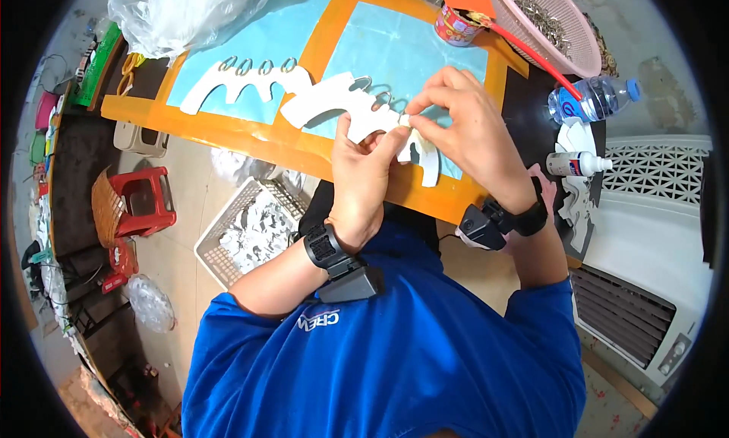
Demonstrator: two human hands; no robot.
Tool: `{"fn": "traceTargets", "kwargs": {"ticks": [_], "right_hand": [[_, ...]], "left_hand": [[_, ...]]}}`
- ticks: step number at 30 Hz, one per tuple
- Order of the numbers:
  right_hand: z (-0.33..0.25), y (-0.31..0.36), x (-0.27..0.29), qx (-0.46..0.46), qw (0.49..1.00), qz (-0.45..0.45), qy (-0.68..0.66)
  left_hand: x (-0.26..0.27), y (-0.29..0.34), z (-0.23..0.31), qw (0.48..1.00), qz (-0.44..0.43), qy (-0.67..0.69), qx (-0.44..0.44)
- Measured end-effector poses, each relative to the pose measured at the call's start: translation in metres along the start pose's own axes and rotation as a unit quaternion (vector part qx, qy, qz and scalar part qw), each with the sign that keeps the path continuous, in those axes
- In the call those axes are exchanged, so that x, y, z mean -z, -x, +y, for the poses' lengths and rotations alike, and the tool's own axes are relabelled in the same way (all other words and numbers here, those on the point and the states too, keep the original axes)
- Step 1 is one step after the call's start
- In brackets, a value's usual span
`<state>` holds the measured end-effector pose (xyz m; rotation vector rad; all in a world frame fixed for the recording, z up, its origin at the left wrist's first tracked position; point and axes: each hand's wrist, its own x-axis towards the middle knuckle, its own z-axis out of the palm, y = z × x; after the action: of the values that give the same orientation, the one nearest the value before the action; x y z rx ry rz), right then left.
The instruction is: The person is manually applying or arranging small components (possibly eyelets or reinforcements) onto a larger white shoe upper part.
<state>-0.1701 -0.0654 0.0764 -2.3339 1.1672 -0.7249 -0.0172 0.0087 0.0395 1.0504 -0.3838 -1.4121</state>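
Observation:
A white curved strip (323, 102) with cut-out arches is held over the orange-edged table (220, 136). My left hand (361, 183) grips its middle from the near side, with the thumb on top. At one narrow tab of the strip, my right hand (474, 134) pinches thumb and fingers together. Metal rings (383, 101) sit along the strip's far edge; whether my right fingers also hold a ring is hidden. Left of it, a second white strip (203, 91) lies on a light blue sheet (282, 31), with several oval rings (266, 66) at its far edge.
A clear plastic bag (186, 16) and a pink basket (524, 20) of metal pieces stand at the back. To the right are a red-printed cup (456, 29), a water bottle (607, 96) and a white squeeze bottle (573, 164). Below sit a scrap-filled crate (209, 244) and a red stool (144, 224).

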Motion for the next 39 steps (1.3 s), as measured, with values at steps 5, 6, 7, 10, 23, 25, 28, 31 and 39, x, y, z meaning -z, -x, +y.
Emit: {"fn": "traceTargets", "kwargs": {"ticks": [5,6,7,10,23,25,28,31,39], "right_hand": [[0.007,-0.005,0.001,-0.046,0.995,-0.044,-0.076],[0.007,-0.005,0.001,-0.057,0.994,-0.047,-0.076],[0.006,-0.006,0.0,-0.067,0.994,-0.05,-0.077],[0.004,-0.004,-0.006,-0.01,0.999,-0.017,-0.027],[0.016,-0.005,-0.013,0.082,0.996,0.018,0.02],[0.029,-0.001,-0.017,0.06,0.998,0.002,0.025],[0.033,0.004,-0.022,0.075,0.995,0.008,0.071],[0.031,0.008,-0.02,0.077,0.995,-0.003,0.064],[0.029,0.013,-0.026,0.088,0.993,0.03,0.079]], "left_hand": [[-0.001,0.001,0.001,1.0,-0.006,-0.015,0.005],[-0.001,0.0,0.001,1.0,-0.01,-0.017,0.007],[0.002,-0.002,-0.001,0.999,-0.022,-0.026,0.006],[0.015,-0.01,-0.008,0.997,-0.052,-0.052,0.013],[0.012,-0.004,0.004,0.963,-0.134,0.182,0.149],[0.016,-0.003,0.005,0.951,-0.147,0.196,0.19],[0.023,0.006,0.01,0.964,-0.125,0.105,0.208],[0.034,0.016,0.057,0.927,-0.177,-0.104,0.314],[0.031,-0.048,0.029,0.764,-0.221,-0.512,-0.326]]}}
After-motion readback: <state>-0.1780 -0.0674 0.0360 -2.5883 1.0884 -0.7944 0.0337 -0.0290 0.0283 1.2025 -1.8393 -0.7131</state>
